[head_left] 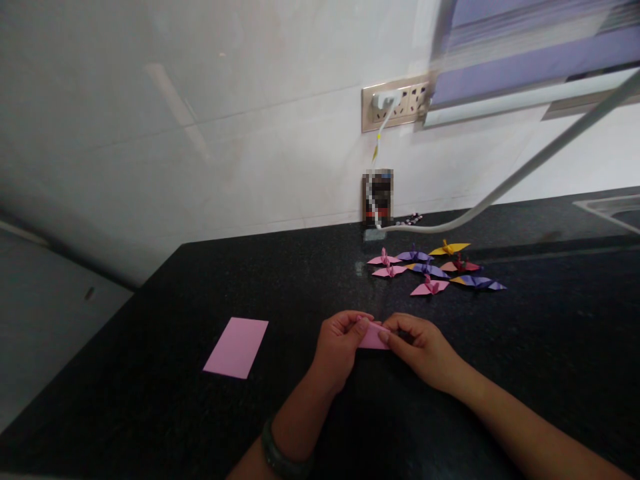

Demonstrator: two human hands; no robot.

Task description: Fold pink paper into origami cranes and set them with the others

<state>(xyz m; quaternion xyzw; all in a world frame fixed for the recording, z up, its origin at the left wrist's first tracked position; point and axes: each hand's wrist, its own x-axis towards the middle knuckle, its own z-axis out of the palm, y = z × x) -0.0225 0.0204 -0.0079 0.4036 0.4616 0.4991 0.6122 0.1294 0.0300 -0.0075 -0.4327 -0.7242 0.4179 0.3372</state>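
Two hands [340, 347] [427, 350], thumbs [399, 345] on pink paper [371, 339], fingers [407, 323] apparently behind

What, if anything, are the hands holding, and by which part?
A piece of pink paper: the left hand pinches its left side, the right hand its right side.

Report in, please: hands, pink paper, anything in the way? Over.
Left hand, right hand: both pinching pink paper. Second pink sheet flat, off to the left. Paper birds farther back, seemingly out of the way.
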